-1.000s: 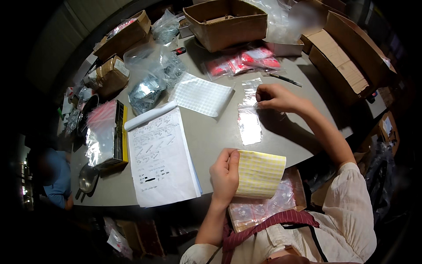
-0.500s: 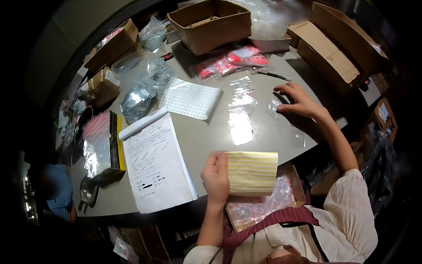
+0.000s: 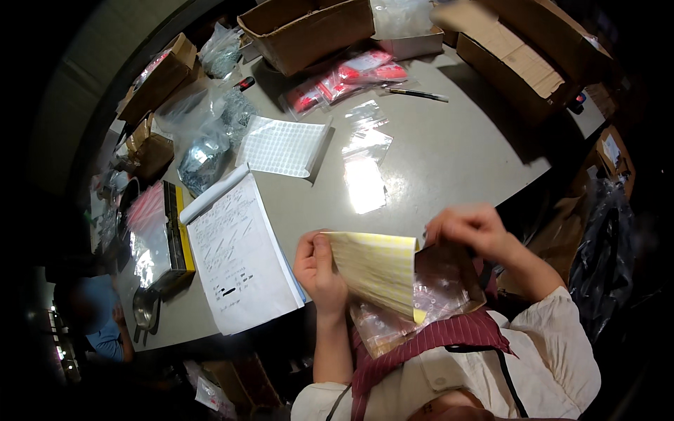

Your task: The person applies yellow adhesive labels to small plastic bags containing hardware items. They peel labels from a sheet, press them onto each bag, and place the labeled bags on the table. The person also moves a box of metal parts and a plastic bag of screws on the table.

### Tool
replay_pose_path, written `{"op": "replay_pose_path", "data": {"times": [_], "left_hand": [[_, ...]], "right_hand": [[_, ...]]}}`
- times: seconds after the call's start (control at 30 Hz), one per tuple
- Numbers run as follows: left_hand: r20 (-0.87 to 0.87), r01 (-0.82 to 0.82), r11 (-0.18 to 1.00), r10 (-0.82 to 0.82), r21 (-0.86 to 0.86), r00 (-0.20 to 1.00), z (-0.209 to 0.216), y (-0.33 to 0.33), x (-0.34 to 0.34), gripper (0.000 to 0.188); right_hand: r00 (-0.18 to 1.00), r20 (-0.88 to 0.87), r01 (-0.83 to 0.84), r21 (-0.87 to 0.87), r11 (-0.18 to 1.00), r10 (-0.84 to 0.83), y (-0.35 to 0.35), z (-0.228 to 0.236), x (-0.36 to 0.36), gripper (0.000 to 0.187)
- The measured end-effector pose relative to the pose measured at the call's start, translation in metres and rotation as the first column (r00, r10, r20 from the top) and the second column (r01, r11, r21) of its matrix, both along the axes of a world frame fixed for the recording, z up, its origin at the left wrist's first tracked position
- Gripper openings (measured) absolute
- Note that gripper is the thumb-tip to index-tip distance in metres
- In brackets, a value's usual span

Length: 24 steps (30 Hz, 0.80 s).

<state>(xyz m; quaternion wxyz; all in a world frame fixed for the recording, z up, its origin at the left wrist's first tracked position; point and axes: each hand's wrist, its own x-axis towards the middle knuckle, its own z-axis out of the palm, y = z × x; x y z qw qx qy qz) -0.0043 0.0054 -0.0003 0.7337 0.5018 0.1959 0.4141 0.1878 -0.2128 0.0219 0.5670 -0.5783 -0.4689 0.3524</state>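
Observation:
My left hand grips the left edge of a yellow striped sheet, which looks like a label sheet. The sheet is bent and tilted above an open cardboard box at my lap. In the box lie several small clear zip bags with round white spots. My right hand is curled over the box's far side, just right of the sheet. Its fingertips are pressed together and partly hidden, so what they hold cannot be made out. Further off, a row of clear zip bags lies on the table.
A clipboard with written paper lies left of my left hand. Beyond it are a sheet of round stickers, a plastic bag of metal parts, red-filled packets and a pen. Cardboard boxes line the table's far side.
My right hand has come back from the tabletop to the lap box, and two small bags near it are gone from the table. The yellow sheet has tilted and bent.

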Motion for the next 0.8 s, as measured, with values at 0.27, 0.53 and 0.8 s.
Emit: {"op": "replay_pose_path", "data": {"times": [0.27, 0.53, 0.8], "left_hand": [[-0.200, 0.030, 0.904, 0.062, 0.427, 0.978, -0.002, -0.007, 0.000, 0.018], [-0.074, 0.160, 0.897, -0.142, 0.412, 0.987, 0.014, -0.001, 0.009, 0.036], [-0.283, 0.247, 0.835, -0.115, 0.492, 0.952, 0.011, 0.002, 0.007, 0.042]], "right_hand": [[0.968, -0.006, -0.246, -0.230, 0.942, 0.251, 0.073, 0.021, 0.006, 0.043], [0.683, 0.730, -0.109, 0.087, 0.990, 0.011, 0.081, 0.015, 0.002, 0.057], [0.637, 0.766, -0.127, 0.214, 0.968, -0.086, 0.082, 0.015, 0.003, 0.056]]}}
